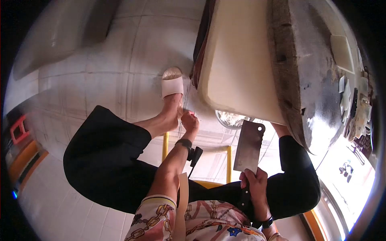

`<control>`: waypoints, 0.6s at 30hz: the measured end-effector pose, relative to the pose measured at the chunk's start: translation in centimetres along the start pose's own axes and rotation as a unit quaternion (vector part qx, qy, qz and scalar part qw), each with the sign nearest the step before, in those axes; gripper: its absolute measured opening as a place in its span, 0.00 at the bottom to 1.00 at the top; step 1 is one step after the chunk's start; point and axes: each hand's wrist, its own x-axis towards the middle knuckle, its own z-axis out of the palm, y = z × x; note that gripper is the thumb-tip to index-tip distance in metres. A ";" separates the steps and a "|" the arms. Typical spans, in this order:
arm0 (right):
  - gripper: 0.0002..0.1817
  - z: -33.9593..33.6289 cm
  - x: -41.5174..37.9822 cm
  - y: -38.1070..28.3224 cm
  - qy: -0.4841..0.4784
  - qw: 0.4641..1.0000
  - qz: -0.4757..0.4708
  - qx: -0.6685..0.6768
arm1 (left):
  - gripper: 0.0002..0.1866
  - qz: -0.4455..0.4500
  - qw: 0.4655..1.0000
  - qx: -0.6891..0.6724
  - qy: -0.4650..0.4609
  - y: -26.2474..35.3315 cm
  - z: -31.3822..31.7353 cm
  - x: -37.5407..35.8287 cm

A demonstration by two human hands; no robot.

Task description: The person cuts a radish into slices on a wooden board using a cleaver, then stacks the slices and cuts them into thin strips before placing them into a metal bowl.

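My right hand point(254, 185) is closed around the black handle of a cleaver point(249, 146). The broad steel blade points up and away from me, above my right thigh, with a hole near its far corner. Out in front, my left hand point(190, 122) is closed, fingers curled, beside my bare ankle and the white slipper point(172, 87); whether anything is in it I cannot make out. A metal bowl point(220, 120) holding pale shredded pieces sits on the floor between the two hands, partly hidden under a large cream-coloured board or panel point(241, 60).
A thick, worn grey slab point(309, 80) stands at the right, with white pieces point(345, 98) beyond it. Yellow stool legs point(229, 164) show beneath me. A red plastic object point(19, 129) is at far left on the tiled floor point(108, 52).
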 end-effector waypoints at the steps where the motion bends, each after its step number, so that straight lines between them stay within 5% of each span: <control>1: 0.10 0.0 0.0 0.0 0.001 1.000 0.003 0.002 | 0.04 -0.023 1.000 -0.005 0.008 0.5 -0.4 0.0; 2: 0.11 0.0 0.0 0.0 0.001 1.000 0.006 0.001 | 0.04 -0.022 1.000 -0.003 0.006 0.1 0.0 0.0; 4: 0.11 0.1 0.0 -0.2 0.000 1.000 0.011 0.001 | 0.03 0.145 0.982 0.029 0.117 -1.4 1.2 0.0; 18: 0.11 0.3 0.0 -0.6 -0.003 1.000 0.013 0.000 | 0.08 0.086 0.989 -0.045 0.112 -1.8 3.3 -0.9</control>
